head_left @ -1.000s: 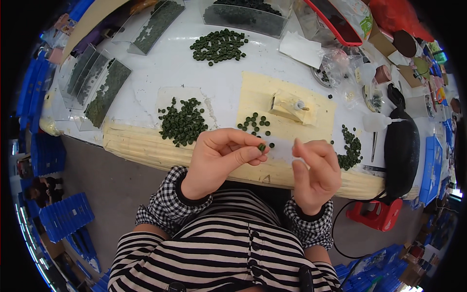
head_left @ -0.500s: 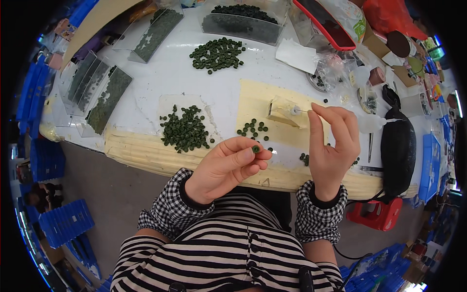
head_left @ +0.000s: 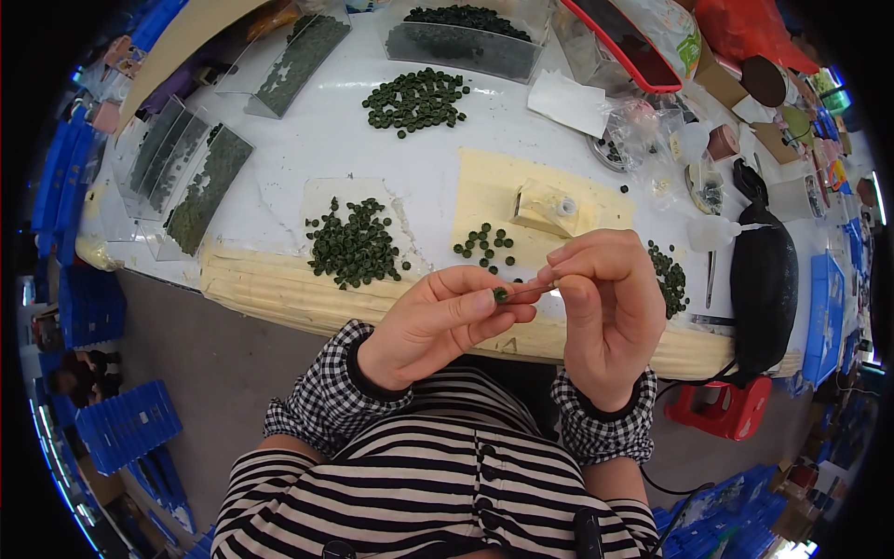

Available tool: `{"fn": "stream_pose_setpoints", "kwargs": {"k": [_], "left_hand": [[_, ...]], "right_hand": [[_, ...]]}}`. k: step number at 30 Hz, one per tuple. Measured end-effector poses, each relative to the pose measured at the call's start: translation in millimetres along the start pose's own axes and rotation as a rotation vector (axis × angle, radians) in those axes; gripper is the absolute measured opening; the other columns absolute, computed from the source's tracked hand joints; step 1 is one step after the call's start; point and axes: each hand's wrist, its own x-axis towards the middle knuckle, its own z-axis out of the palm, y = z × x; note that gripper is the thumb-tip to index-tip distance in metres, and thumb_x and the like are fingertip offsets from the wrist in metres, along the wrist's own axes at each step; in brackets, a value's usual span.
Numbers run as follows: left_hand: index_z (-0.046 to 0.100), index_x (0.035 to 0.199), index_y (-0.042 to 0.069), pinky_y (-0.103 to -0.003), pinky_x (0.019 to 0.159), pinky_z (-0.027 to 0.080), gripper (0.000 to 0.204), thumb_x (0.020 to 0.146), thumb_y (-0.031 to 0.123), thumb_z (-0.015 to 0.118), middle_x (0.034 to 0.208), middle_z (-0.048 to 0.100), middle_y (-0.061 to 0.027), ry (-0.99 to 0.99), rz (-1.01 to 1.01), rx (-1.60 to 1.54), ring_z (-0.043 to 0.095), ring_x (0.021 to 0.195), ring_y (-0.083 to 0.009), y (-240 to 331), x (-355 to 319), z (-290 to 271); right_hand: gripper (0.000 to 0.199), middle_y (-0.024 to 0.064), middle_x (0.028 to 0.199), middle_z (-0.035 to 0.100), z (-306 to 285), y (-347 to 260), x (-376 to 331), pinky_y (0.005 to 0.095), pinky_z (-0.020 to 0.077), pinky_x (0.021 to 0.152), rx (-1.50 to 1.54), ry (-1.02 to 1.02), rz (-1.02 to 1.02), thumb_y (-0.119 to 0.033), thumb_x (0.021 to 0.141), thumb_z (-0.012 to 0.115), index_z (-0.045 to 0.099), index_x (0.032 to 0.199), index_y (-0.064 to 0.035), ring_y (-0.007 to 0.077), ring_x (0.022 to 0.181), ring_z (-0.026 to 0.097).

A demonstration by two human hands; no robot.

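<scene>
My left hand (head_left: 430, 321) pinches a small round dark green piece (head_left: 500, 294) between thumb and fingertips. A thin needle-like stick (head_left: 529, 288) is held by the fingertips of my right hand (head_left: 613, 312), and its tip meets the green piece. Just beyond both hands, several loose green pieces (head_left: 484, 244) lie at the edge of a yellow sheet (head_left: 480, 186). On that sheet stands a small pale container (head_left: 549, 211) with a round whitish opening. A heap of green pieces (head_left: 352, 244) lies left of the hands, and another small heap (head_left: 669, 279) is right of my right hand.
Clear bins of green pieces (head_left: 466, 51) stand along the back and left (head_left: 209, 191). A further heap (head_left: 415, 101) lies mid-table. At the right are a white squeeze bottle (head_left: 712, 233), a black bag (head_left: 762, 289) and tweezers (head_left: 711, 279). A red-cased phone (head_left: 633, 47) rests at the back right.
My right hand has come from the pale container down and left to my left hand, bringing the stick's tip to the green piece. My left hand has barely moved.
</scene>
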Motion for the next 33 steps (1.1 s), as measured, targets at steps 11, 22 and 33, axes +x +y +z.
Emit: {"fn": "stream_pose_setpoints", "kwargs": {"k": [11,22,33], "left_hand": [[0.061,0.116,0.000,-0.029,0.099,0.051,0.021,0.099,0.008,0.051,0.123,0.060,-0.0180,-0.014,0.006,-0.007,0.059,0.117,-0.0262,-1,-1,-1],[0.061,0.114,0.000,-0.028,0.097,0.052,0.019,0.098,0.007,0.053,0.124,0.060,-0.0184,0.040,0.008,0.005,0.061,0.114,-0.0259,-1,-2,0],[0.065,0.108,-0.004,-0.028,0.088,0.054,0.017,0.091,-0.003,0.060,0.112,0.067,-0.0167,0.287,0.403,0.702,0.066,0.101,-0.0183,1,-2,12]], "right_hand": [[0.008,0.0099,0.083,0.063,1,-1,2,0.0286,0.0502,0.065,-0.063,-0.036,-0.055,-0.003,0.084,0.070,0.062,0.086,-0.0002,0.0214,0.076,0.061],[0.007,0.0094,0.082,0.062,1,1,-1,0.0276,0.0501,0.065,0.066,0.055,0.070,-0.004,0.087,0.067,0.062,0.086,-0.0001,0.0193,0.075,0.061],[0.011,0.0085,0.083,0.061,-17,42,19,0.0325,0.0465,0.066,-0.695,0.187,-0.181,-0.003,0.079,0.073,0.063,0.085,-0.0022,0.0243,0.076,0.058]]}}
